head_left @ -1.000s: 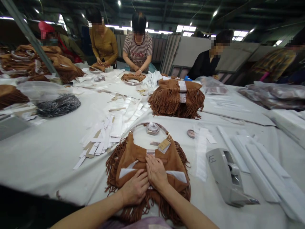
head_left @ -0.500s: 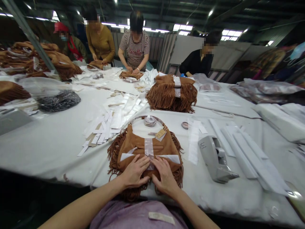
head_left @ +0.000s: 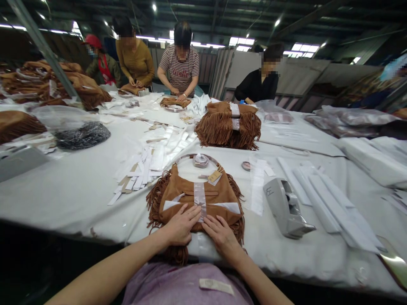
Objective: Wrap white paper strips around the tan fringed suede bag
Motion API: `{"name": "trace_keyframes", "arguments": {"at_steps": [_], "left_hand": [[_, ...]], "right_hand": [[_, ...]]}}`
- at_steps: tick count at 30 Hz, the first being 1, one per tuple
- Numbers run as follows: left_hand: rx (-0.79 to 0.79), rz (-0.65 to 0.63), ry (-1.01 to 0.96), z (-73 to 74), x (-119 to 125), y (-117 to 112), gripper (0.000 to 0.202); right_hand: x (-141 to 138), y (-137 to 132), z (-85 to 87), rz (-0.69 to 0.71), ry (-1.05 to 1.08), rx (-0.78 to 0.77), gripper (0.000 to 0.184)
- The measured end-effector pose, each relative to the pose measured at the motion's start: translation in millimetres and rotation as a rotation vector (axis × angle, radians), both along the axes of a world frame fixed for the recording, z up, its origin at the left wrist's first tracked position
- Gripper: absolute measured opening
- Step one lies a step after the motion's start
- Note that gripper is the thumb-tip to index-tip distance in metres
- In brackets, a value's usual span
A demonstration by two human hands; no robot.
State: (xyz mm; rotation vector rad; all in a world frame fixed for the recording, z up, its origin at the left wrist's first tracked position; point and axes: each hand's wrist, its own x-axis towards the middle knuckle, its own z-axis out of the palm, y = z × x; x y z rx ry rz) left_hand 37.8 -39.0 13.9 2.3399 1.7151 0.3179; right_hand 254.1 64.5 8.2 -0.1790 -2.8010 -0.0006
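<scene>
A brown suede fringed bag lies flat at the near table edge, its round handle pointing away from me and a paper tag at its top. A clear tape strip runs down its middle over white paper pieces. My left hand presses flat on the bag's lower part, fingertips at the tape. My right hand lies flat beside it on the lower edge of the bag. Neither hand grips anything.
A grey tape dispenser stands right of the bag, with white paper rolls beyond. White strips lie left. A pile of finished fringed bags sits farther back. Several people work across the table.
My hands slid down from the bag's middle to its lower edge, uncovering the clear tape strip. The view shifted slightly.
</scene>
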Motion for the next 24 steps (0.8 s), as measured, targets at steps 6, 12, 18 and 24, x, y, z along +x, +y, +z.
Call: {"name": "trace_keyframes", "arguments": {"at_steps": [6,12,18,24], "left_hand": [[-0.001,0.002,0.057,-5.2,3.5,-1.8,0.090],[-0.017,-0.009,0.083,-2.1,4.0,-2.6,0.087],[-0.019,0.014,0.052,6.2,8.2,-1.9,0.078],[0.107,0.136,0.036,-2.0,19.6,-2.5,0.053]], "right_hand": [[27.1,13.2,0.7,0.002,0.029,0.216,0.044],[61.8,-16.6,1.5,-0.112,-0.048,0.272,0.059],[69.3,-48.8,-4.3,-0.189,0.034,0.242,0.050],[33.7,-50.0,-28.6,-0.140,0.240,0.235,0.025]]}}
